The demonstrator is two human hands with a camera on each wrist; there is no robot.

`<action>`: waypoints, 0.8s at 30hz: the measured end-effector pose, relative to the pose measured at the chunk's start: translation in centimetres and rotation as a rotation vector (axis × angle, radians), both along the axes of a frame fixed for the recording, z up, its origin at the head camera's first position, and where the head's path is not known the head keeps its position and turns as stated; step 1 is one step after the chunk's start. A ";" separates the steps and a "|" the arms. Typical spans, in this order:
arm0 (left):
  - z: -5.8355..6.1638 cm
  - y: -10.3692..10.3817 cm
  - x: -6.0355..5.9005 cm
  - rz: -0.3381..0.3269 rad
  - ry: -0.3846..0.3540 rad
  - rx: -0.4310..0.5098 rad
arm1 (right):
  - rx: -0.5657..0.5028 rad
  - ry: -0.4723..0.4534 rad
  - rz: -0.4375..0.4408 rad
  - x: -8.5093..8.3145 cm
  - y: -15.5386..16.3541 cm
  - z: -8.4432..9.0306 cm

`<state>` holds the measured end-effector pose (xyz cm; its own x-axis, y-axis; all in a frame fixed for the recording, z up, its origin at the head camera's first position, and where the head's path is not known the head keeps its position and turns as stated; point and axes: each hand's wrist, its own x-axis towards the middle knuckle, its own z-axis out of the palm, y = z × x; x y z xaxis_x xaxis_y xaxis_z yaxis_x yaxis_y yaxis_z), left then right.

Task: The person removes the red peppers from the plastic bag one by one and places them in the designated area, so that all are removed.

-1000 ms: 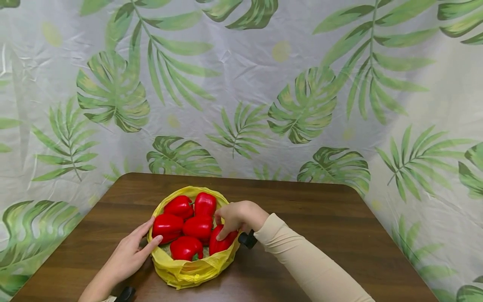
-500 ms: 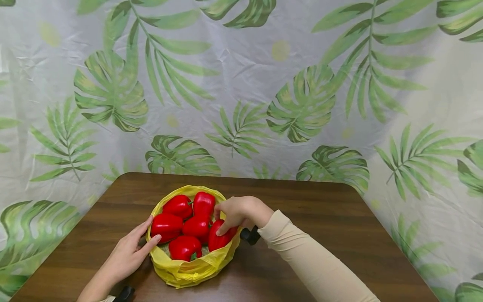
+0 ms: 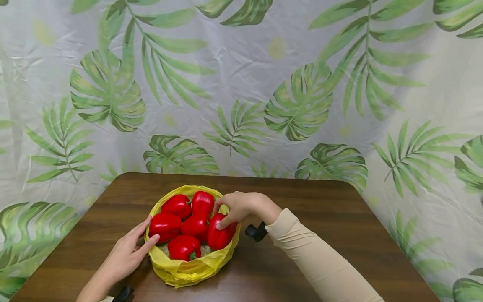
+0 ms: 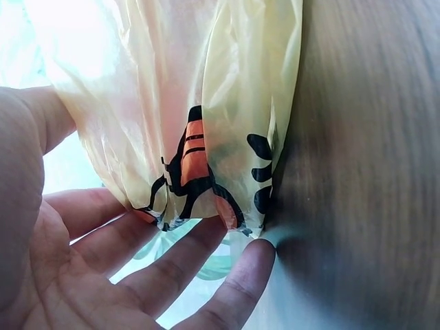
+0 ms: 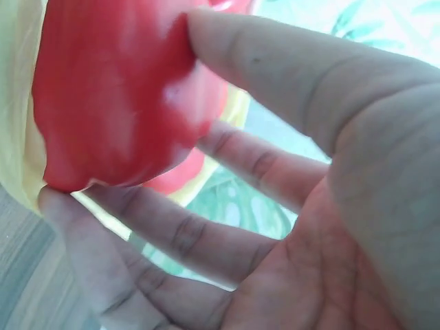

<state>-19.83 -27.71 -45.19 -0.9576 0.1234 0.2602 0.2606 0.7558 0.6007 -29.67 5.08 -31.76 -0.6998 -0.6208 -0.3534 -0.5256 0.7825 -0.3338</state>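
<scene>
A yellow plastic bag (image 3: 177, 272) with its rim rolled down stands on the table, holding several red bell peppers (image 3: 195, 226). My right hand (image 3: 245, 209) reaches over the bag's right side and grips the rightmost bell pepper (image 3: 218, 240). In the right wrist view, thumb and fingers lie around that pepper (image 5: 117, 89); its stem end is not in sight. My left hand (image 3: 124, 256) rests against the bag's left side, thumb at the near rim. The left wrist view shows its fairly straight fingers (image 4: 172, 275) touching the bag (image 4: 240, 75), which bears black and orange print.
A dark wooden table (image 3: 320, 239) carries the bag left of its middle. Behind it hangs a pale cloth (image 3: 241, 84) printed with green leaves. A black wrist device (image 3: 256, 231) sits by the right cuff, and another black device (image 3: 123, 293) by the left wrist.
My right hand has lifted slightly and shifted away from me, and the gripped bell pepper has turned more upright within the bag. My left hand stays at the bag's side.
</scene>
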 end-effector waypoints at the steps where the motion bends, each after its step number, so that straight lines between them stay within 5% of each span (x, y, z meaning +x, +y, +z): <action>1: 0.0 0.0 0.0 0.001 0.000 0.001 | -0.020 -0.006 0.005 -0.1 0.2 0.0; 11: 0.0 0.0 0.0 0.001 -0.004 -0.001 | -0.190 -0.071 0.026 -0.4 1.9 0.3; 24: 0.1 0.0 0.1 0.001 -0.013 -0.001 | -0.244 -0.062 -0.030 -1.2 5.3 0.7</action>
